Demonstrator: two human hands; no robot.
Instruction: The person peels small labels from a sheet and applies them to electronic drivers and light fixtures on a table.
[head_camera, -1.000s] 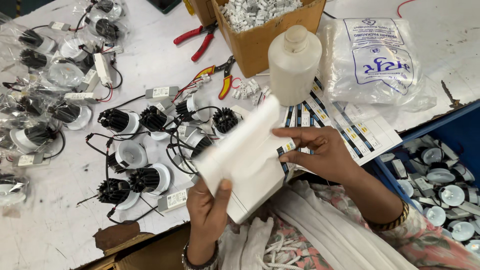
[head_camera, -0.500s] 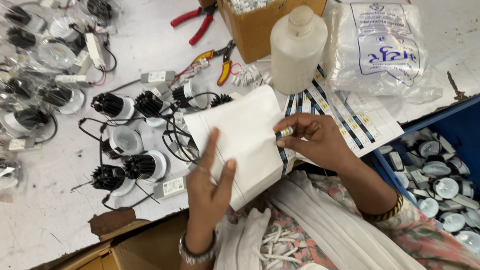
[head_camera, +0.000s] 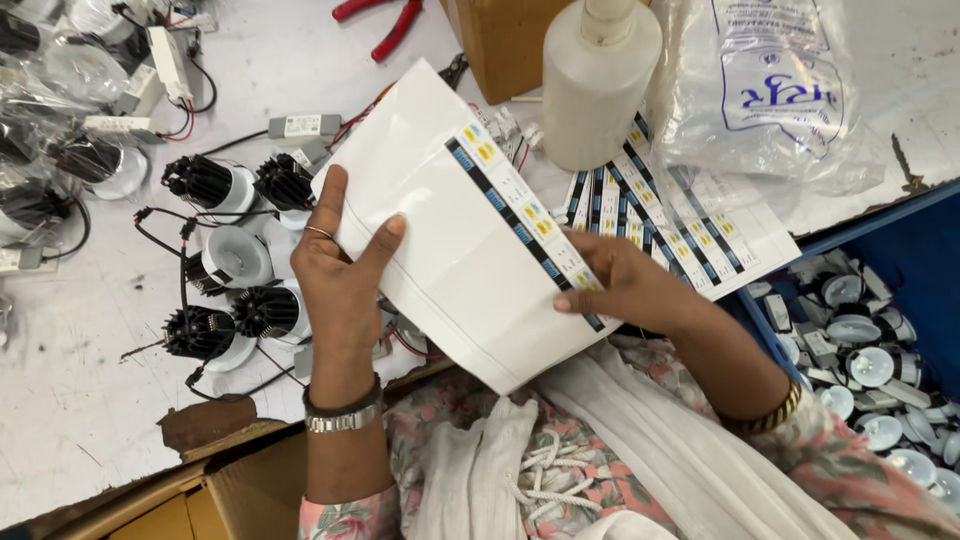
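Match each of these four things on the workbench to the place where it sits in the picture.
Things:
1. white flat box
2. red pliers
3. white plastic bottle
4. blue bin

Places:
A. at the right edge, filled with round lamp parts
B. held between the left hand and the right hand
C. at the top edge, left of the cardboard box
D. upright beside the clear plastic bag

Pairs: 1-B, 2-C, 3-D, 4-A

One white flat box; one label strip on it; one white plastic bottle; one red-handled pliers; two hands: left hand, right hand.
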